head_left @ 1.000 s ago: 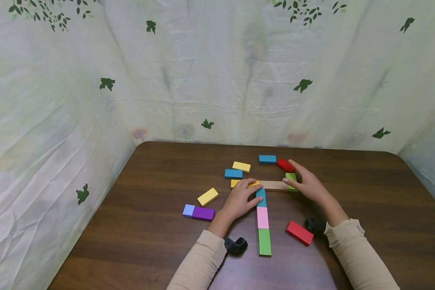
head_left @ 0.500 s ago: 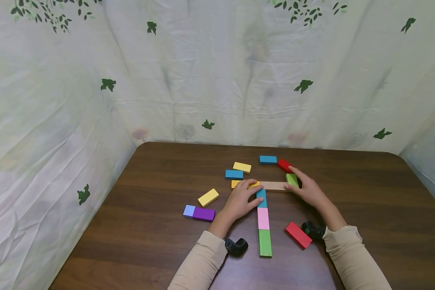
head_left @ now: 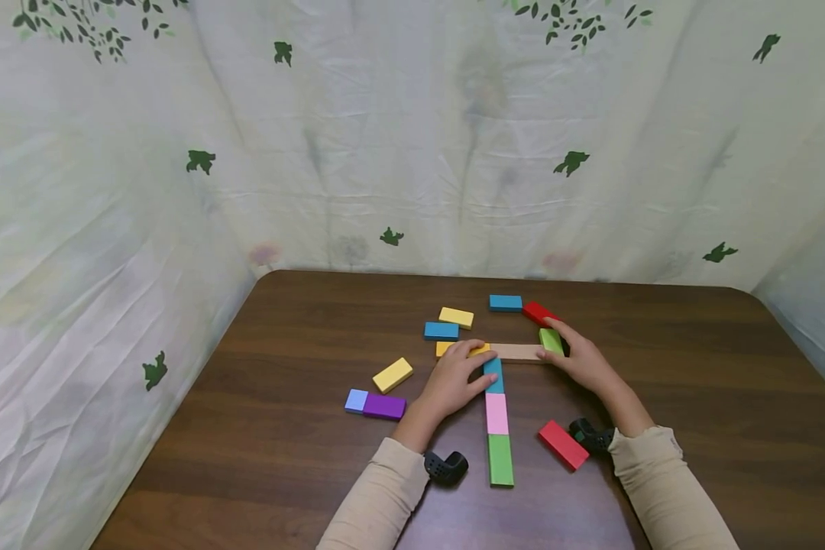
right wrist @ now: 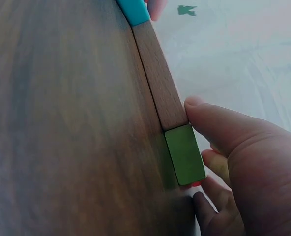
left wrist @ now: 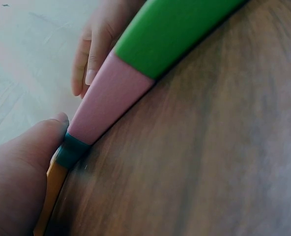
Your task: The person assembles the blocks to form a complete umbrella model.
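Observation:
My left hand (head_left: 452,380) rests over the orange block (head_left: 480,349) and the blue block (head_left: 494,374), fingers spread and thumb touching the blue one. Below that blue block run a pink block (head_left: 496,414) and a long green block (head_left: 500,461), end to end. A plain wooden block (head_left: 516,352) stretches right from the orange one. At its right end my right hand (head_left: 587,365) holds a short green block (right wrist: 185,155) between thumb and fingers. The index fingertip lies near a red block (head_left: 538,311), which leads to a blue block (head_left: 506,303) at the back.
Loose yellow blocks (head_left: 393,376) lie to the left, and a purple block (head_left: 384,406) touches a light blue one (head_left: 356,401). Another red block (head_left: 563,445) is beside the right wrist. Behind the table (head_left: 316,473) hangs a pale curtain (head_left: 412,137).
My right hand has shifted slightly so its thumb and index finger sit closer around the short green block. The red block near the right wrist has turned slightly. My left hand stays put.

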Motion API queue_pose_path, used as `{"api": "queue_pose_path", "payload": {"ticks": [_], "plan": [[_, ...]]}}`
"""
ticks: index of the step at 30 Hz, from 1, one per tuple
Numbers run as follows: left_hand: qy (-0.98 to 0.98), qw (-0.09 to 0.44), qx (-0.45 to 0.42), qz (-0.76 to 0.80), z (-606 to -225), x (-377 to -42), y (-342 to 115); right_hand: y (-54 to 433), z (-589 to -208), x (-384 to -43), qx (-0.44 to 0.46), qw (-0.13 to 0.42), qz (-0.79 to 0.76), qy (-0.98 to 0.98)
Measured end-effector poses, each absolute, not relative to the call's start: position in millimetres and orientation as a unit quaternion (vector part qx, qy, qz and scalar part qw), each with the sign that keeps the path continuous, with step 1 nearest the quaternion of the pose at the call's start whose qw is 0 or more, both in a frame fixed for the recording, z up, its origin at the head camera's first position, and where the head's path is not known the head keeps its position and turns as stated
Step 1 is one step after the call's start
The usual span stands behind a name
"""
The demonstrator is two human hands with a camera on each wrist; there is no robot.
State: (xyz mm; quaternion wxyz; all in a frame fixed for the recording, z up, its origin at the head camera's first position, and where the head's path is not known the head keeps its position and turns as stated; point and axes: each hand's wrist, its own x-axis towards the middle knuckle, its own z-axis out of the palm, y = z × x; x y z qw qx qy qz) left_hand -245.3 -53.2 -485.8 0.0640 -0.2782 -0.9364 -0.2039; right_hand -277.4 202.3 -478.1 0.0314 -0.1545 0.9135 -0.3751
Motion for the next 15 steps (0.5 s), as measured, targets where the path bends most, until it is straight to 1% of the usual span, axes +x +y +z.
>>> {"api": "queue_pose_path", "payload": {"ticks": [10,15], "plan": [[-0.947,0.041,-0.267,-0.174,-482.9,-245.9,-53.4,201.0,-477.5,-278.1,-0.15,0.044,-0.378,0.913],[-0.949,0.039,-0.271,-0.157,-478.9,-245.1,-52.2,201.5,-477.9,-277.8,-0.15,0.042,-0.378,0.912]]}}
